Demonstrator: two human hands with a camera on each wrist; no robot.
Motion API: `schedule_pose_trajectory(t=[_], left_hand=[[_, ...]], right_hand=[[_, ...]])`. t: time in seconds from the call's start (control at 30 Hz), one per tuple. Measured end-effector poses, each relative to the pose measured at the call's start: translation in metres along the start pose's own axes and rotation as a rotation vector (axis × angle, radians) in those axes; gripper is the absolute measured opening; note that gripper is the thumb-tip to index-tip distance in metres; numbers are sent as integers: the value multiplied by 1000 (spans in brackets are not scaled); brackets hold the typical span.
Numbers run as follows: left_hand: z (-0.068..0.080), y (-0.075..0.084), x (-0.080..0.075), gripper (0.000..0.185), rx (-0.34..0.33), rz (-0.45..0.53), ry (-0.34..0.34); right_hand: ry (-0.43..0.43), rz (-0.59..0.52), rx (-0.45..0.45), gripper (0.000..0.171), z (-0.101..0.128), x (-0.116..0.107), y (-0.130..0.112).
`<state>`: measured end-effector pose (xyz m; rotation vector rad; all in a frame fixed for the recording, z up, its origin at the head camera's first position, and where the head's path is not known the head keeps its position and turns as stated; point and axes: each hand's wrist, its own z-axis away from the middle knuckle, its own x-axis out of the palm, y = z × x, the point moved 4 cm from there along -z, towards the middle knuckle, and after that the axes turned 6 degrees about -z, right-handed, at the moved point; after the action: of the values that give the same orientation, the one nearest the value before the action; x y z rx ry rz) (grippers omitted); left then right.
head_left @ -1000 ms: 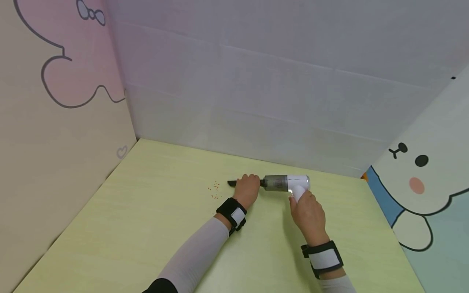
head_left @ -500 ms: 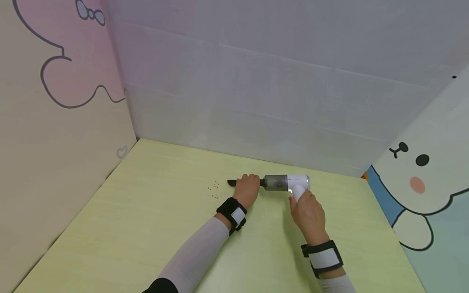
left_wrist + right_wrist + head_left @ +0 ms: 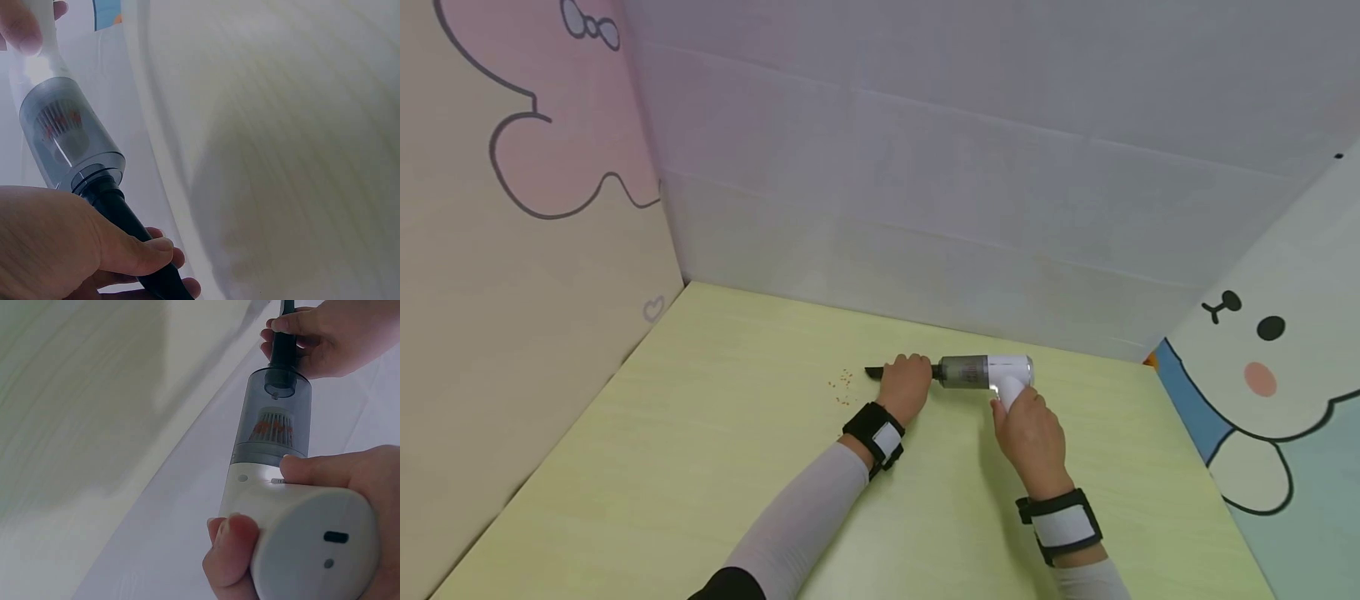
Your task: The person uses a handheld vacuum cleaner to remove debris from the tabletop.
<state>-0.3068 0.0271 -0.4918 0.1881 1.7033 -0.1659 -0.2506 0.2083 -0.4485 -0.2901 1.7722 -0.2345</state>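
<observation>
Handheld vacuum [image 3: 987, 372] lies far-centre on tabletop [image 3: 700, 467], right hand [image 3: 1030, 433] wrapped round its white handle, left hand [image 3: 907, 387] curled round black nozzle [image 3: 876, 373]; step judged: aiming before suction; next, nozzle tip must advance left onto crumbs [image 3: 841, 387].

Most of the slim black plastic nozzle [image 3: 876, 373] of the white handheld vacuum [image 3: 992, 372] is covered by the left hand [image 3: 907, 388]. The white handle is largely hidden within the right hand [image 3: 1030, 433]. The tiny orange crumbs [image 3: 841, 386] just beyond the nozzle tip are too small to be identified.
</observation>
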Motion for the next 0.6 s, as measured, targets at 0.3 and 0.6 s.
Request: schedule_pose_trajectory(t=[0.3,0.6], left_hand=[[1,-2,1,19,-15,11,18],[3,-3,-2,19,-23,8,33]], right_hand=[[9,3,-22,50,-1,0,-4],[14,6,-34,49,-3,-1,-7]])
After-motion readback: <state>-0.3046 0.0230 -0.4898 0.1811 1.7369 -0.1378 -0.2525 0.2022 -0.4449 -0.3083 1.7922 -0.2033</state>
